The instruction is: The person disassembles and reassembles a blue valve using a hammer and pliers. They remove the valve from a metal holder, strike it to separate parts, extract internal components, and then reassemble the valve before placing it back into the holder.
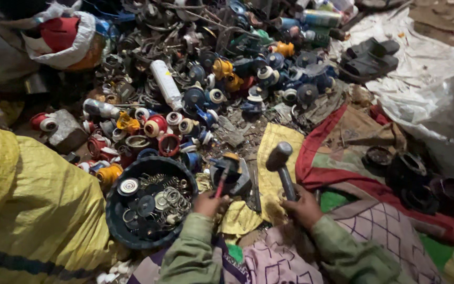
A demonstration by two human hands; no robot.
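Note:
My right hand (303, 208) grips the handle of a hammer (279, 156), its head raised over a yellow cloth. My left hand (209, 203) holds a red-handled tool (224, 179) upright, its tip set on a small part resting on a grey metal block (235, 176). Both arms wear green sleeves. Just left of my left hand stands a dark round basin (115, 221) filled with metal rings, springs and discs.
A large heap of coloured plastic and metal parts (200, 94) fills the ground ahead. A yellow sack (32, 210) lies at the left. Dark sandals (369, 58) sit at the upper right, and black round parts (411, 176) rest on a red cloth at the right.

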